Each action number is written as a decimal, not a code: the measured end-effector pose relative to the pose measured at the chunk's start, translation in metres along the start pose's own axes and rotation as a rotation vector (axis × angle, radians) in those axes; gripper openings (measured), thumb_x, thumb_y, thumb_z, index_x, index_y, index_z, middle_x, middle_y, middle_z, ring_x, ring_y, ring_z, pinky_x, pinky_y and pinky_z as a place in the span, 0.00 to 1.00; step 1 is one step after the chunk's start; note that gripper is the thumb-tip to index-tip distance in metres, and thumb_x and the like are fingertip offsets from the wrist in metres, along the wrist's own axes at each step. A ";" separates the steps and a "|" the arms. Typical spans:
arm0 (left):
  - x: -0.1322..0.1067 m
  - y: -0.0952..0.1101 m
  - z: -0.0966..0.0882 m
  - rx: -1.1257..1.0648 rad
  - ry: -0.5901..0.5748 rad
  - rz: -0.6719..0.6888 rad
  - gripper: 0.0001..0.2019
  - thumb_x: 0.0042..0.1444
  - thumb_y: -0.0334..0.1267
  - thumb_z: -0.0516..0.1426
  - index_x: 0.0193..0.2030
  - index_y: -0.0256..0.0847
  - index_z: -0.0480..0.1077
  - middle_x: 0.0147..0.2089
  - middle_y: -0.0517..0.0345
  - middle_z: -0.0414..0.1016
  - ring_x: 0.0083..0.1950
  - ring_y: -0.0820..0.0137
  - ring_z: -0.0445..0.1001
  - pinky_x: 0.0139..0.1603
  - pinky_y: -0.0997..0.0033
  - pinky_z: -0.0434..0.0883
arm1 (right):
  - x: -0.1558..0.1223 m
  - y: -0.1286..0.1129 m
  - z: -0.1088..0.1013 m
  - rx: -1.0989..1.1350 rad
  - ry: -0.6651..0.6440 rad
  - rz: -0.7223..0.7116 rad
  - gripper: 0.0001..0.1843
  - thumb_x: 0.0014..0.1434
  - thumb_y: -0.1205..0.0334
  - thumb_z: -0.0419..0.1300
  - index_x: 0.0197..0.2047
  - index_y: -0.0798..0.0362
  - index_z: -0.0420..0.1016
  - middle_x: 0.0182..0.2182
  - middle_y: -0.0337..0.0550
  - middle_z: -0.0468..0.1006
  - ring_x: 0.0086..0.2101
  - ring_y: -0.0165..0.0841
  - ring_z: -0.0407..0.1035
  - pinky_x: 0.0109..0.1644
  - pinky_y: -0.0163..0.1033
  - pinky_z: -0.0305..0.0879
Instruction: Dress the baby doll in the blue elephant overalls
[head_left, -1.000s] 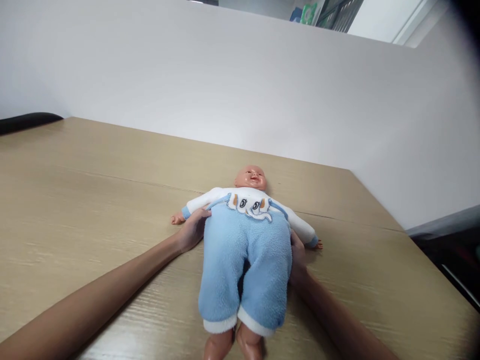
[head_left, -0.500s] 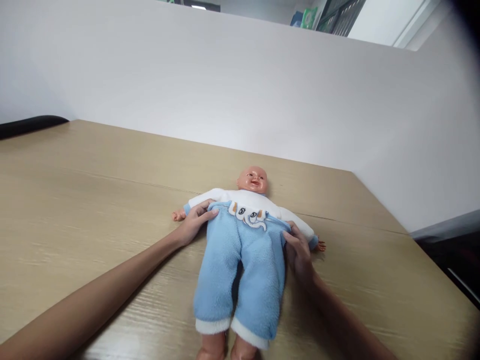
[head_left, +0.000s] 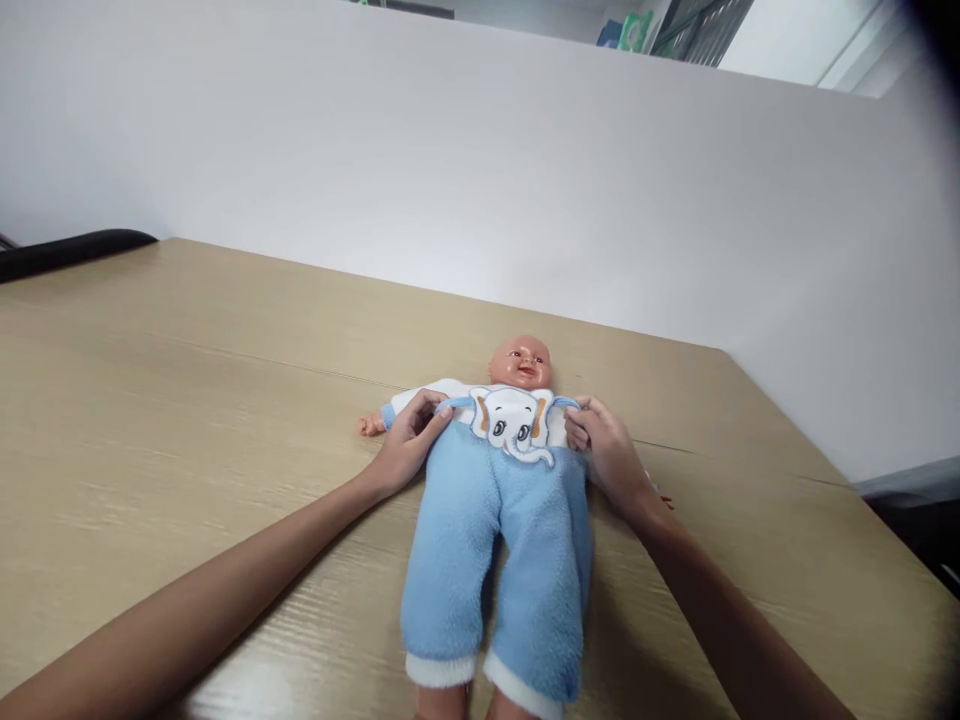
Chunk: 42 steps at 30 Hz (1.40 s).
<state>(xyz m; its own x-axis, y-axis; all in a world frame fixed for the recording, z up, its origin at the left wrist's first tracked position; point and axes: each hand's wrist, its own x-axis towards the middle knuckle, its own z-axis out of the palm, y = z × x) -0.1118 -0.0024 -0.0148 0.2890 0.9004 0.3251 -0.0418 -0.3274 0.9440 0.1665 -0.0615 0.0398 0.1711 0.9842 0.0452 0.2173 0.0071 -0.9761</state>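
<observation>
The left hand [head_left: 412,438] is pinching the end of a blue strap [head_left: 460,402] between thumb and fingers, and the right hand [head_left: 604,448], its fingers curling inward, is pinching the other blue strap [head_left: 564,402]. Between the hands, an elephant patch [head_left: 516,418] is lying face up on the chest, with a strap running out from each side of it. Below the patch, fuzzy blue overalls [head_left: 466,510] are covering the legs down to white cuffs.

The doll [head_left: 520,362] wearing them is lying on its back on the tabletop [head_left: 247,440], its head pointing toward the far edge, closer to the far right corner than to the far left one. One small doll hand [head_left: 372,424] is reaching toward the left edge; the opposite doll arm is mostly hiding behind the right hand.

A pale wall [head_left: 450,190] is rising behind the far edge. A dark curved object [head_left: 86,250] is showing beside the far left corner.
</observation>
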 end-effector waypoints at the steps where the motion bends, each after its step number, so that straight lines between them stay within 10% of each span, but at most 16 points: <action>1: -0.001 0.000 0.000 0.021 0.016 0.026 0.12 0.71 0.49 0.58 0.47 0.42 0.71 0.45 0.58 0.72 0.46 0.66 0.69 0.49 0.68 0.66 | 0.006 -0.009 0.005 -0.039 0.012 -0.024 0.10 0.64 0.51 0.56 0.35 0.47 0.66 0.25 0.32 0.62 0.27 0.33 0.57 0.34 0.39 0.55; 6: -0.004 0.001 0.002 0.114 0.085 0.095 0.09 0.72 0.44 0.58 0.48 0.42 0.72 0.45 0.56 0.74 0.47 0.66 0.72 0.50 0.67 0.68 | 0.042 -0.046 0.041 -0.410 0.003 -0.246 0.10 0.68 0.55 0.55 0.45 0.48 0.74 0.45 0.43 0.81 0.46 0.40 0.73 0.52 0.44 0.64; 12: -0.006 0.001 0.002 0.229 0.153 0.222 0.04 0.72 0.39 0.58 0.48 0.43 0.72 0.44 0.57 0.74 0.47 0.68 0.73 0.50 0.67 0.68 | 0.099 -0.054 0.095 -0.817 -0.737 -0.569 0.11 0.68 0.62 0.61 0.52 0.54 0.77 0.52 0.52 0.82 0.52 0.43 0.75 0.56 0.46 0.68; 16: -0.005 0.001 0.002 0.228 0.148 0.293 0.02 0.72 0.36 0.58 0.47 0.44 0.72 0.45 0.57 0.76 0.48 0.68 0.73 0.51 0.67 0.69 | 0.113 -0.052 0.128 -1.023 -0.936 -0.709 0.13 0.69 0.67 0.60 0.56 0.54 0.76 0.53 0.49 0.82 0.53 0.42 0.75 0.53 0.42 0.68; 21: -0.006 0.002 0.002 0.246 0.163 0.275 0.01 0.71 0.35 0.58 0.46 0.43 0.71 0.42 0.57 0.75 0.44 0.68 0.74 0.47 0.68 0.70 | 0.108 -0.054 0.143 -1.115 -0.845 -0.724 0.06 0.69 0.69 0.57 0.43 0.53 0.76 0.46 0.49 0.83 0.42 0.40 0.76 0.39 0.40 0.62; 27: -0.011 0.001 0.001 0.299 0.171 0.396 0.02 0.71 0.32 0.58 0.46 0.43 0.70 0.41 0.59 0.72 0.43 0.69 0.72 0.46 0.69 0.70 | 0.106 -0.047 0.111 -0.766 -0.552 -0.655 0.10 0.64 0.64 0.60 0.49 0.50 0.70 0.41 0.42 0.79 0.39 0.38 0.73 0.40 0.39 0.61; 33: -0.022 -0.005 0.001 0.558 0.304 0.571 0.07 0.72 0.33 0.55 0.53 0.46 0.69 0.56 0.49 0.69 0.59 0.60 0.68 0.62 0.53 0.67 | 0.109 -0.031 0.083 -0.440 -0.693 -0.622 0.29 0.49 0.79 0.53 0.54 0.52 0.71 0.42 0.42 0.77 0.42 0.36 0.73 0.47 0.39 0.66; 42: -0.018 -0.013 0.005 0.119 0.291 0.440 0.06 0.76 0.41 0.49 0.54 0.48 0.63 0.54 0.49 0.69 0.58 0.60 0.71 0.62 0.50 0.69 | 0.097 -0.026 0.094 -0.549 -0.559 -0.644 0.26 0.47 0.79 0.55 0.49 0.53 0.75 0.48 0.48 0.81 0.49 0.42 0.74 0.55 0.44 0.67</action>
<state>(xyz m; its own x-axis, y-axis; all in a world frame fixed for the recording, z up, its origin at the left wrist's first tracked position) -0.1115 -0.0153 -0.0333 -0.0089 0.7073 0.7068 0.0146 -0.7067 0.7074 0.0870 0.0505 0.0500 -0.5781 0.7646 0.2851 0.5456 0.6220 -0.5617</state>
